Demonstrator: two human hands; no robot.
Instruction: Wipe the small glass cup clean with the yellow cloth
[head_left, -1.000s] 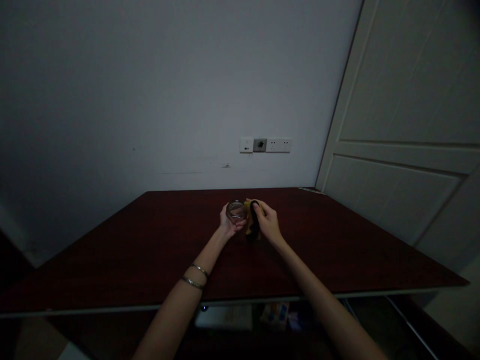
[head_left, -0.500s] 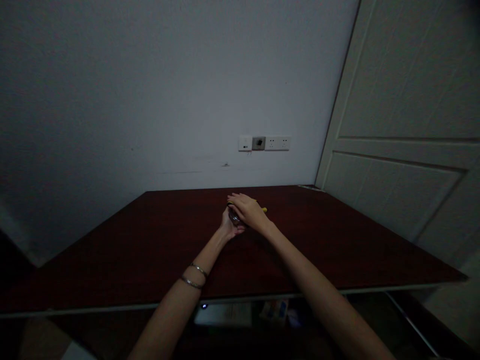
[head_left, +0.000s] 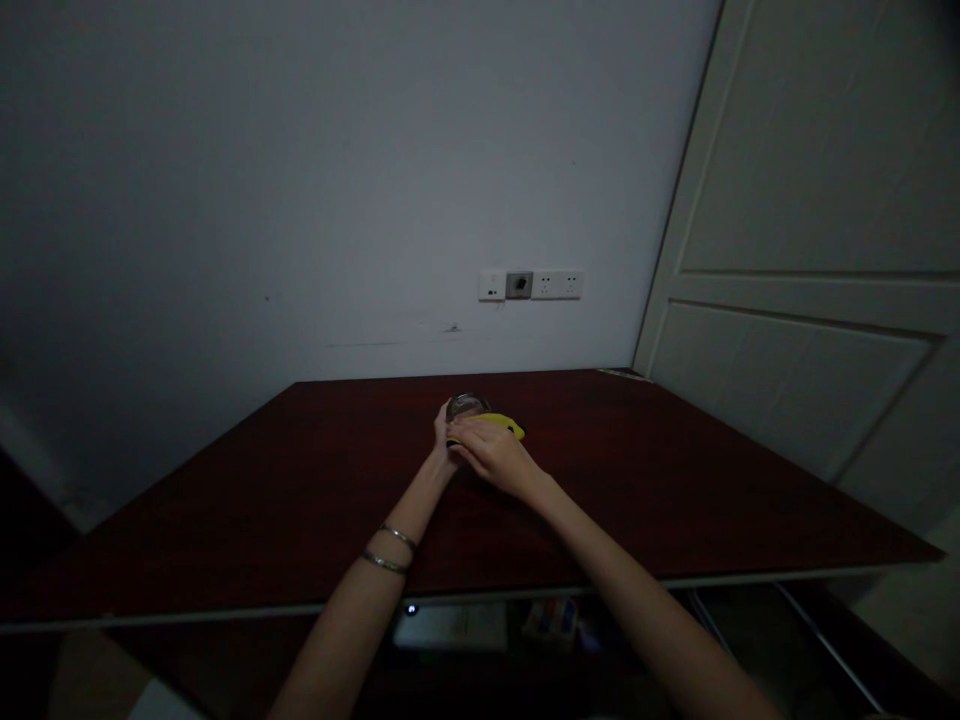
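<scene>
A clear, round glass container (head_left: 466, 404) is tipped with its rim facing away from me over the middle of the table. My left hand (head_left: 442, 432) is wrapped round its left side and underside. Against the near side of the glass, my right hand (head_left: 486, 448) presses a flat yellow cloth (head_left: 507, 424) with dark marks, its fingers laid over it. The cloth's right end sticks out past the fingers. Much of the glass is hidden behind the cloth and my right hand, so its exact kind cannot be made out.
The dark red table (head_left: 315, 500) reaches to a pale wall with a row of sockets (head_left: 556, 285). A white panelled door (head_left: 810, 380) stands at the right. Under the table's front edge lie a pale flat object (head_left: 451, 628) and a small box (head_left: 551, 618), both dim.
My right hand has slid down and toward me, from over the top of the glass to its near side. More of the yellow cloth and the glass rim now show.
</scene>
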